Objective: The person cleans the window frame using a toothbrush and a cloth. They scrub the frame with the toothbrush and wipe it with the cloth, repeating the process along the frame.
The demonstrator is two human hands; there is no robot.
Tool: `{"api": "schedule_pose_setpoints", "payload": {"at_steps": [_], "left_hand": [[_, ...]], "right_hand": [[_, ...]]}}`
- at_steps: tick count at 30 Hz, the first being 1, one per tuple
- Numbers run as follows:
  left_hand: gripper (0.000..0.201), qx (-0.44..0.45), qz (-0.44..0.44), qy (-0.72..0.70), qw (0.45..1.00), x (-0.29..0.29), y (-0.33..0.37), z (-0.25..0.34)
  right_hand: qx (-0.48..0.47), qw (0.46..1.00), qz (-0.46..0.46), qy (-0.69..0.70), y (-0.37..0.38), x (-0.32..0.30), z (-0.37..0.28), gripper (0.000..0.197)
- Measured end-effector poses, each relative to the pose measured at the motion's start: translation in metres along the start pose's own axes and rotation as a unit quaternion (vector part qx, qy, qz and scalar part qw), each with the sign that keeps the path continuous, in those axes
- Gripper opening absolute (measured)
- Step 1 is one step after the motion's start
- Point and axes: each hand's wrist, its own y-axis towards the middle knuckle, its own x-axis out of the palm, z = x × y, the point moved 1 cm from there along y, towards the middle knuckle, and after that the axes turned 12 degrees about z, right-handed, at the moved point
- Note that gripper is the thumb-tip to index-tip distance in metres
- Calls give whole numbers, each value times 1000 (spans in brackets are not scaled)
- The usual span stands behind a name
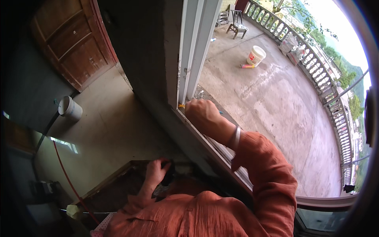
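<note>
My right hand (pixel 205 116) is closed at the lower corner of the white window frame (pixel 191 51), with the wrist bent over the sill track. A small yellow end (pixel 181 105) of a slim thing sticks out past its fingers against the frame. Behind the hand shows a bit of teal; whether both belong to one tool I cannot tell. Lower down, my left hand (pixel 156 173) has its fingers curled at a dark rounded thing (pixel 169 170), close to a brown wooden edge. Shadow hides what that dark thing is.
Indoors at left are a white bucket (pixel 71 109), a red hose or cord (pixel 65 168) and a brown wooden door (pixel 73 39). Outside, a white bucket (pixel 256 56) stands beside an orange-yellow tube (pixel 247 66), with a chair (pixel 237 25) and stone balustrade (pixel 312 65) beyond.
</note>
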Motion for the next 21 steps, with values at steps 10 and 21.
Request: {"api": "schedule_pose_setpoints", "payload": {"at_steps": [10,21], "left_hand": [[16,-18,-7,-22,1000,6,6,-3],[16,-19,-32,-96,995,18,16,-15]], "right_hand": [[43,989,-83,113,-72,-18,3,6],[202,967,-49,149,-126,-60,-10,5]]}}
